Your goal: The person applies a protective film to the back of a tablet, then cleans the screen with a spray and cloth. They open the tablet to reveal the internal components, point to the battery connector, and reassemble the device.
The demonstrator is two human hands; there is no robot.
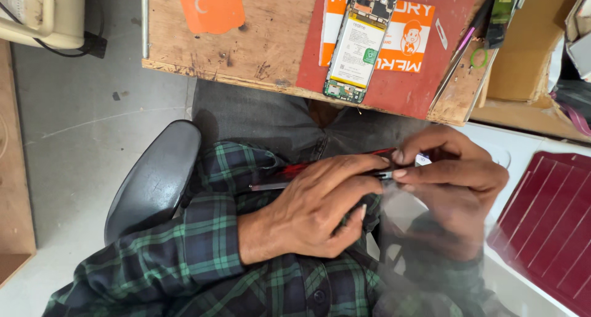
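Both hands down in my lap: left hand [320,206] grips a thin dark flat panel [289,176], right hand [452,169] fingers pinching its end. Opened phone [359,43] lies on bench [265,46]. Looks mid-separation; next needs steady peel.

green-and-navy plaid cloth shirt sleeve [203,249] | grey trousers [258,117] | dark red flat mat [400,86] on pale brown scratched wooden board [271,36] | orange-and-white printed card [415,36] | open phone [360,43]: white battery, green circuit board | orange plastic sheet [210,7] | maroon ribbed panel [548,224] | dark grey chair arm [154,181]
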